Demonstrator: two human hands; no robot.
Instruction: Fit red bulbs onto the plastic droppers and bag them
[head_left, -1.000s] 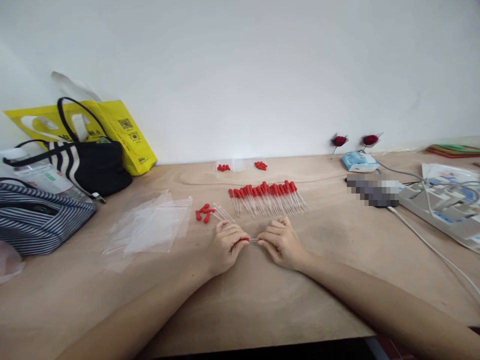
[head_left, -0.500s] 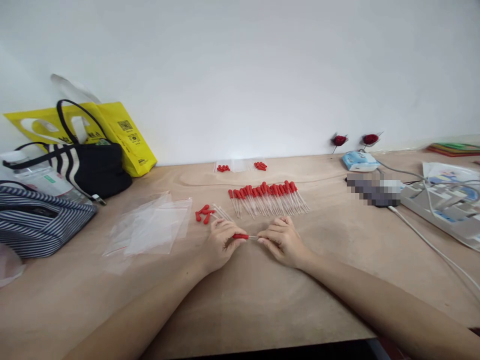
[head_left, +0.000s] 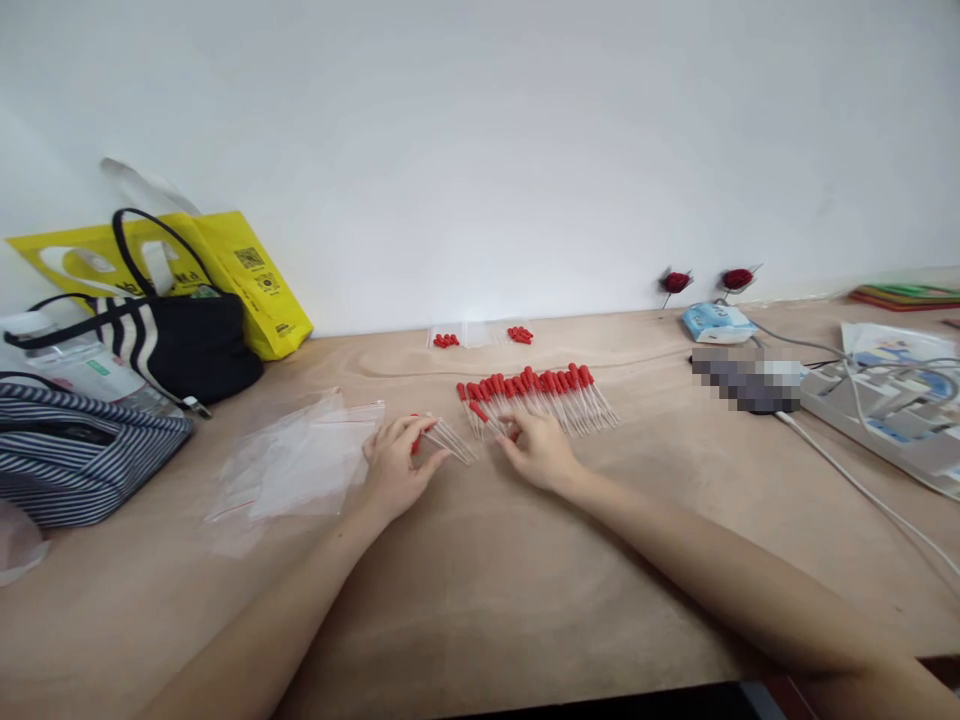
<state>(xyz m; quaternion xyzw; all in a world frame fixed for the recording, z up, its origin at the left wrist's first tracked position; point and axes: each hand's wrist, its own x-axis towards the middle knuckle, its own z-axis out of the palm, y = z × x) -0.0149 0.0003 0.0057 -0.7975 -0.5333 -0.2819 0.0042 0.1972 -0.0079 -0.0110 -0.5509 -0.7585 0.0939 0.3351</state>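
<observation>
My right hand [head_left: 540, 447] pinches a glass dropper with a red rubber bulb [head_left: 478, 411] by its clear tube, at the left front of the row. That row of finished-looking droppers [head_left: 559, 382] lies side by side, red bulbs toward the wall and thin tips toward me. My left hand [head_left: 397, 462] hovers over loose red rubber bulbs [head_left: 415, 446], thumb and fingers apart; the hand hides most of them. Several bare glass tubes [head_left: 452, 440] lie just right of its fingers.
Clear zip bags [head_left: 304, 455] lie flat to the left. Small bags with red bulbs [head_left: 445, 340] rest by the wall. Far left stand a striped pouch [head_left: 82, 450], a black bag [head_left: 199, 345] and a yellow bag [head_left: 259, 280]. A power strip [head_left: 885, 420] with cables sits right.
My hands have come apart. The right one has carried the joined dropper forward to the row, while the left let go of its bulb and moved left to the loose bulbs.
</observation>
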